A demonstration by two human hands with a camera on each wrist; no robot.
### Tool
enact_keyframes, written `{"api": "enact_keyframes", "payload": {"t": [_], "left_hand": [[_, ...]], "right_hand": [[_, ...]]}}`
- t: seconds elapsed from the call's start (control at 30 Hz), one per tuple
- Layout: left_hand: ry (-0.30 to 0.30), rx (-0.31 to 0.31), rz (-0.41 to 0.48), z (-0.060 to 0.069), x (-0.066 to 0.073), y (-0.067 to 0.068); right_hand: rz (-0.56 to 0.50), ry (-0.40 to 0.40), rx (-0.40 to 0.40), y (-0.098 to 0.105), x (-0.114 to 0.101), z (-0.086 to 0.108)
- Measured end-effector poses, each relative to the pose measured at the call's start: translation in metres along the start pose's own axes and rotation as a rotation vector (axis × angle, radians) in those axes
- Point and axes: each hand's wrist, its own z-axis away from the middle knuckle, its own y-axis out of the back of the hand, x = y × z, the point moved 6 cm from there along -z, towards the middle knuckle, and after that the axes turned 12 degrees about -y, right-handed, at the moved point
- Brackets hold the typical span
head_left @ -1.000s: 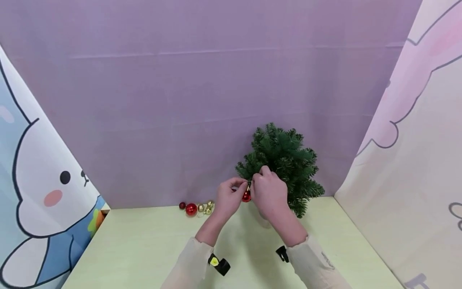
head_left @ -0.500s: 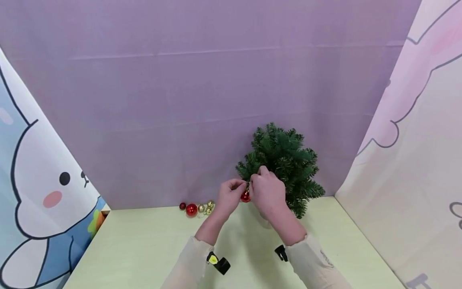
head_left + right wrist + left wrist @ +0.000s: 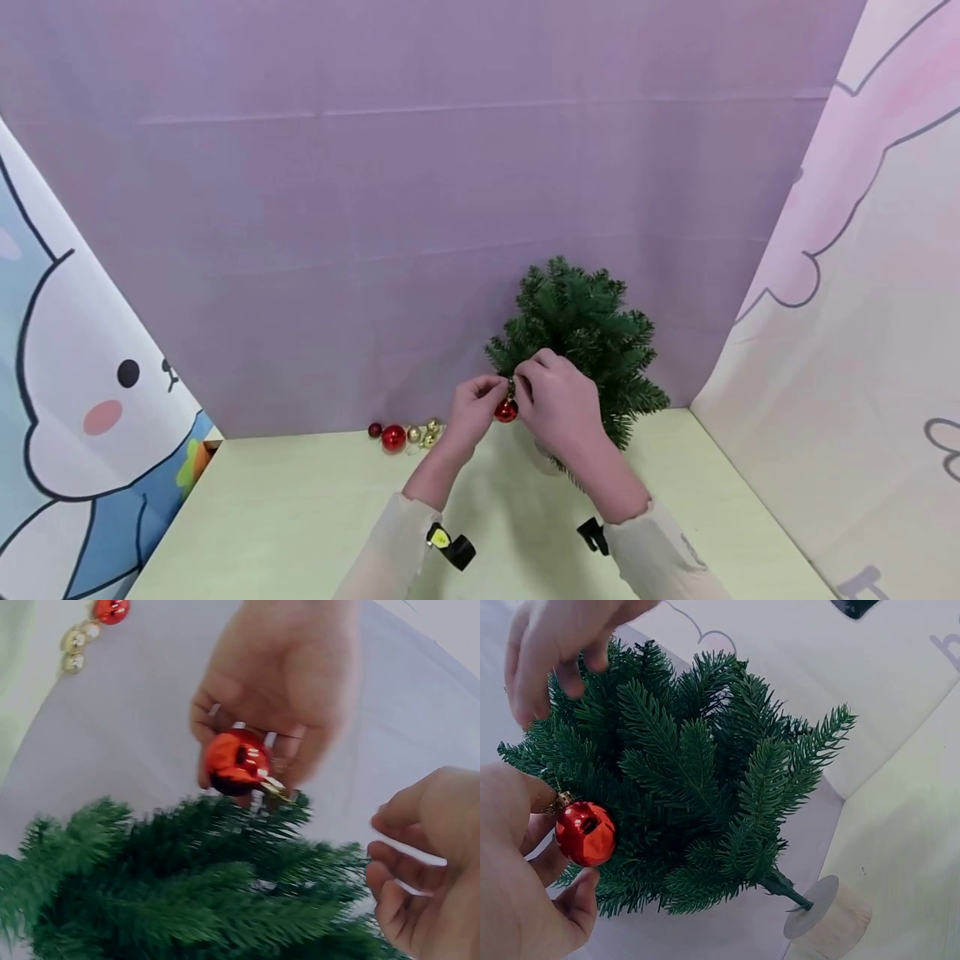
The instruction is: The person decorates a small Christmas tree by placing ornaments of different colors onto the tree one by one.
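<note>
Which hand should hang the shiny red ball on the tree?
Probably the left hand: it pinches the red ball near its gold cap, close to the tree. The right hand seems free, so it might steady the tree.

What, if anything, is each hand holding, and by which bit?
The left hand holds the shiny red ball at the end with the gold cap; exactly where it pinches can't be told. The right hand holds nothing.
</note>
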Motion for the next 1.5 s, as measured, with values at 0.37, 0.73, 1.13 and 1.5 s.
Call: {"api": "enact_keyframes", "payload": {"t": [0.37, 0.73, 1.13, 1.5], "left_hand": [[-0.038, -0.042, 0.007, -0.003, 0.006, 0.000], [-0.103, -0.076, -0.018, 0.015, 0.037, -0.002], [-0.101, -0.057, -0.048, 0.016, -0.022, 0.003], [0.022, -0.084, -0.110, 0.047, -0.066, 0.016]], "right_hand": [[-0.231, 0.220, 0.306, 0.088, -0.003, -0.016], [-0.295, 0.145, 0.371, 0.127, 0.040, -0.031], [-0.373, -0.159, 0.248, 0.096, 0.095, -0.051], [-0.556, -0.229, -0.015, 0.074, 0.124, -0.071]]}}
